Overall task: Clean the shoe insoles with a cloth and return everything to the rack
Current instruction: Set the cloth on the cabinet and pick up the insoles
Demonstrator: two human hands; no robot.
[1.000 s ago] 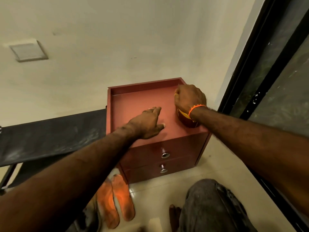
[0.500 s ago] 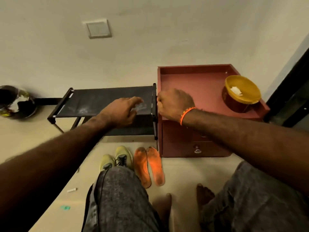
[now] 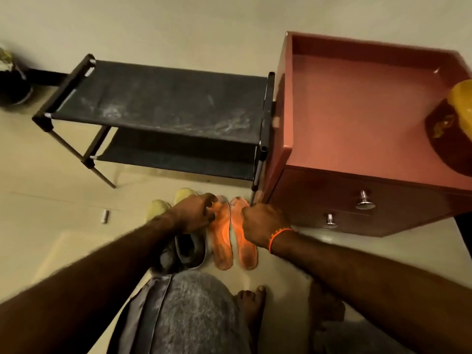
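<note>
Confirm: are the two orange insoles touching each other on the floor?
Touching. In the head view the left insole and right insole lie side by side on the floor, inner edges meeting near the toes with no floor between; hands cover part.

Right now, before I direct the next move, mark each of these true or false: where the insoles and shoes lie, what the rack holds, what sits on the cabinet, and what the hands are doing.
1. The two orange foam insoles lie side by side on the floor. True.
2. The yellow-green shoes sit on the top shelf of the black fabric shoe rack. False: they are on the floor, left of the insoles; the visible shelves hold nothing.
3. The yellow bowl stands on the red-brown two-drawer cabinet. True.
4. The left hand rests on the cabinet top. False: it reaches down over the shoes and insoles.
5. The right hand is down at the right insole. True.
</note>
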